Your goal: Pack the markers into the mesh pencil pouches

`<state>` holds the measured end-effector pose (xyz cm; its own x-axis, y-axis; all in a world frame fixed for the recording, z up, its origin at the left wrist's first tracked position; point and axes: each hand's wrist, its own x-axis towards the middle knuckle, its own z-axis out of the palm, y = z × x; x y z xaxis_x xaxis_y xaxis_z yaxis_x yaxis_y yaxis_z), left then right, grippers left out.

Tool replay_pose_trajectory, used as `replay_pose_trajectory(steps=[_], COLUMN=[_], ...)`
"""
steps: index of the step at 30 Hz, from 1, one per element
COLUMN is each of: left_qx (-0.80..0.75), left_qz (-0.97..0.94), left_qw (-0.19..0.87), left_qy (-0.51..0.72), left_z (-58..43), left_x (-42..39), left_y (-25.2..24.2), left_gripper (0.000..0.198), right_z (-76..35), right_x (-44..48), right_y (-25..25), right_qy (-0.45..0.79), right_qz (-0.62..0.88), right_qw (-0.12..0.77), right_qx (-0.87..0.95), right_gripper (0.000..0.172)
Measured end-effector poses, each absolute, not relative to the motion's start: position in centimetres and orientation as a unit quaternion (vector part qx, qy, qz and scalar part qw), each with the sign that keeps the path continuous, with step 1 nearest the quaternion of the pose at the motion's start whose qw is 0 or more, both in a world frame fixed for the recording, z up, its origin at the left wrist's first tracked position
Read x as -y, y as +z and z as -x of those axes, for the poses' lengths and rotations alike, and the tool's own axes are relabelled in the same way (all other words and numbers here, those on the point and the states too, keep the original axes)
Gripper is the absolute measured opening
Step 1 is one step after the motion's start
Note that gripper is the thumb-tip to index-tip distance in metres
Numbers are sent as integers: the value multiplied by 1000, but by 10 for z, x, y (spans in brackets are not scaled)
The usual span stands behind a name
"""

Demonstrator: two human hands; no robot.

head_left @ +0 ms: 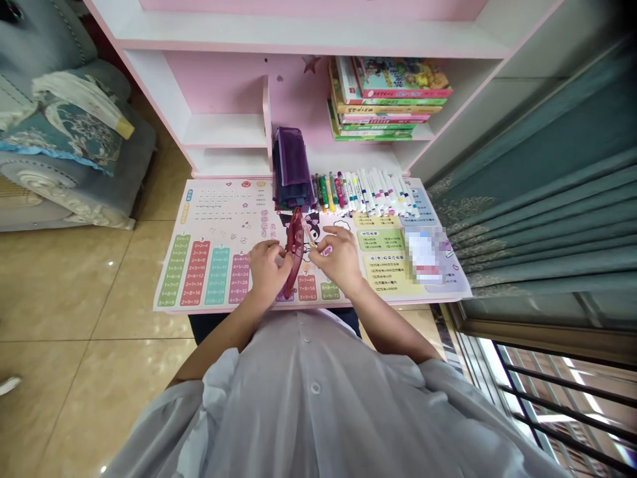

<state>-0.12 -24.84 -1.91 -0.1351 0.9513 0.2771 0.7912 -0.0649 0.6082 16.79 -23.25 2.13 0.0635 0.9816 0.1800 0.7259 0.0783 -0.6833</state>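
Observation:
My left hand (269,267) is closed on a dark red zip pouch (295,249), which stands on edge on the desk. Between the thumb and fingers of my right hand (340,259) is a slim pale pen (308,235), its end close to the pouch's right side. Whether the pen touches the pouch I cannot tell. Just beyond, a purple mesh pouch (292,159) lies with dark blue ones beneath it. To its right is a row of white markers (375,191), with several colourful crayon-like sticks (329,192) at the row's left end.
The desk (223,222) has a printed top with times tables. A stack of books (388,106) fills part of the pink shelf (308,36) behind. A blurred flat object (425,255) lies at the right. Curtains (542,186) hang beside the desk; an armchair (74,172) stands left.

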Motion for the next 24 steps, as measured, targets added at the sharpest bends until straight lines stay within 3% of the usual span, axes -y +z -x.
replay_pose_trajectory(steps=[24], left_qx=[-683], left_qz=[-642], left_qw=[118], left_qy=[328], left_z=[-5], left_x=[252], left_y=[-21], left_gripper=[15], right_z=[-132], right_x=[218], right_y=[15], right_qy=[168], right_qz=[686], right_qw=[193], right_qx=[682], right_gripper=[11])
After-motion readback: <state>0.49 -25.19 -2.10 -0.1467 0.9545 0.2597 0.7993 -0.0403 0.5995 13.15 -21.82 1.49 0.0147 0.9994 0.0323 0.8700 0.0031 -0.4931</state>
